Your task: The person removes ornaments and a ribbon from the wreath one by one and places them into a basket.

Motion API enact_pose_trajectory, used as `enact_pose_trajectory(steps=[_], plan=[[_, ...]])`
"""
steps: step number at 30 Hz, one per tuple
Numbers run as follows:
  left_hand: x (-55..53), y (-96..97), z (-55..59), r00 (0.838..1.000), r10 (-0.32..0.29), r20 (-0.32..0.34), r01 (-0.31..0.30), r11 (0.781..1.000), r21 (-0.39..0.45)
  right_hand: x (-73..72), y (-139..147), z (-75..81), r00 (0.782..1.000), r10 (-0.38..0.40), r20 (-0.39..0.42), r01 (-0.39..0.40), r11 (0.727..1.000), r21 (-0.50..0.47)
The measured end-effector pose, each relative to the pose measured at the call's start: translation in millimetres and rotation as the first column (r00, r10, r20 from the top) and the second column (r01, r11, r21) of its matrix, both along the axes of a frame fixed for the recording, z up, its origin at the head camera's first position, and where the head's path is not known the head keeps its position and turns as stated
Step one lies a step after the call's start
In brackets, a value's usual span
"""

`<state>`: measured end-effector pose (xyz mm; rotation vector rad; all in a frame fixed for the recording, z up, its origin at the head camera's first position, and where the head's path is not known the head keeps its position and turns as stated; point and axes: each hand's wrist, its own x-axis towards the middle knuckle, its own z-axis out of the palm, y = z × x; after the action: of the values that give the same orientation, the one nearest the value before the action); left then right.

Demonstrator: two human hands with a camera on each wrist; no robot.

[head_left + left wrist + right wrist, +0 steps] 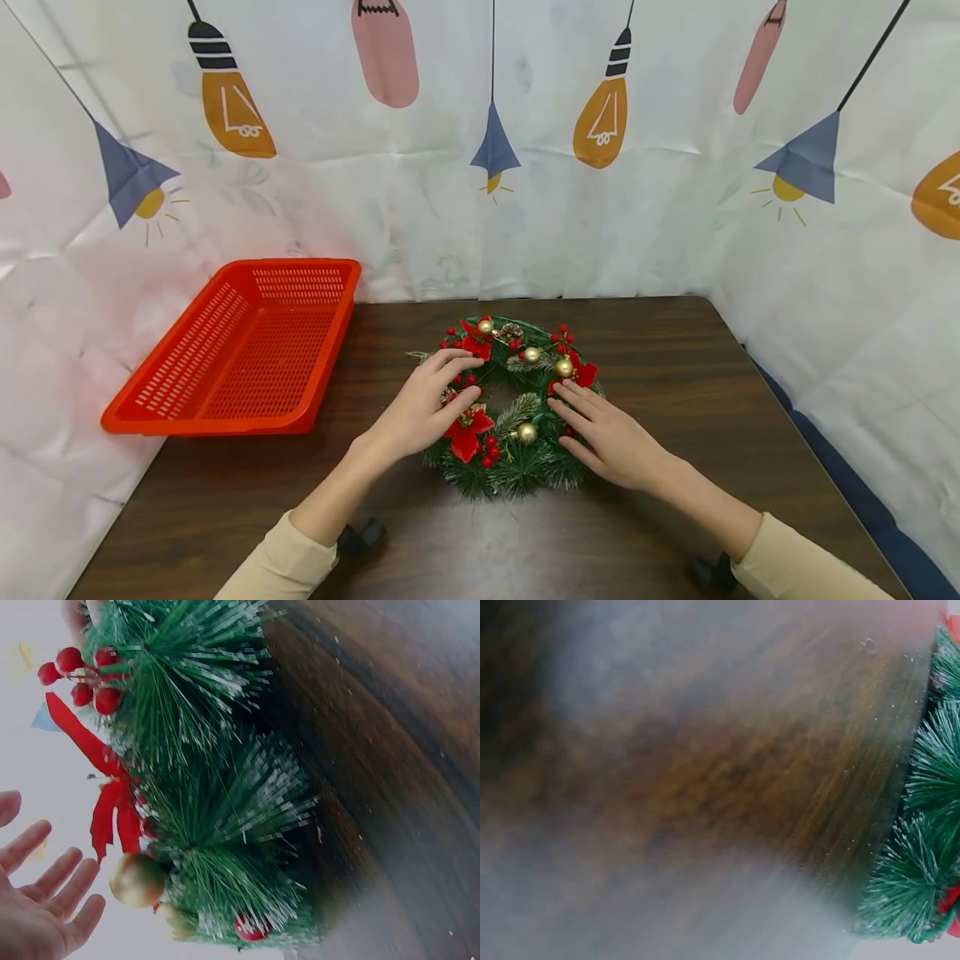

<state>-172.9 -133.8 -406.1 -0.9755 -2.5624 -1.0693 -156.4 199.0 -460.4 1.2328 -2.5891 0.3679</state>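
Observation:
A green Christmas wreath (517,475) with red bows, red berries, pine cones and gold balls lies flat on the table. Over its left side my left hand (423,404) hovers or lightly touches, fingers spread and slightly bent. My right hand (615,437) is at the right side, its fairly straight fingertips over a red bow. From the left wrist view, the left hand (45,907) shows loose fingers beside a gold ball (137,880), gripping nothing. Only the wreath's frosted needles (937,772) appear at the edge of the right wrist view; the right hand is hidden there.
An orange-red plastic basket (225,425) with slotted walls stands at the table's left. The dark wood table (652,333) backs onto a white curtain (435,233) printed with lamps. Dark blue material (862,492) shows beyond the right edge. Black wrist-camera mounts sit at both cuffs.

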Motion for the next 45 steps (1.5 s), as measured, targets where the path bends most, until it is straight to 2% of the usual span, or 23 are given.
enact_pose_trajectory(steps=[9, 15, 19, 24, 34, 39, 45], plan=[[5.1, 14.8, 3.8, 0.998, -0.061, 0.026, 0.06, 0.998, 0.017, 0.1, 2, -1.2, 0.999, 0.022, -0.045, -0.022, 1.0, 0.008], [4.5, 22.3, 0.0, 0.991, -0.123, 0.048, 0.121, 0.992, 0.039, 2.2, 3, -1.0, 0.998, 0.021, -0.056, -0.02, 1.0, 0.018], [4.2, 25.2, -2.1, 0.979, -0.182, 0.095, 0.175, 0.981, 0.079, 4.1, 3, -1.2, 0.998, 0.016, -0.064, -0.014, 0.999, 0.031], [6.0, 30.5, 0.8, 0.961, -0.242, 0.131, 0.227, 0.967, 0.115, 4.4, 4, -2.0, 0.998, 0.013, -0.065, -0.01, 0.999, 0.046], [7.9, 46.8, 2.4, 0.934, -0.309, 0.181, 0.291, 0.949, 0.12, 3.5, 5, -1.2, 0.998, 0.019, -0.053, -0.016, 0.999, 0.052], [10.2, 51.7, 0.6, 0.929, -0.312, 0.198, 0.295, 0.949, 0.11, 3.3, 5, -1.4, 0.998, 0.021, -0.052, -0.019, 0.999, 0.044], [12.0, 53.8, -2.3, 0.939, -0.281, 0.196, 0.273, 0.96, 0.07, 3.3, 5, -2.1, 0.998, 0.029, -0.059, -0.026, 0.999, 0.04]])
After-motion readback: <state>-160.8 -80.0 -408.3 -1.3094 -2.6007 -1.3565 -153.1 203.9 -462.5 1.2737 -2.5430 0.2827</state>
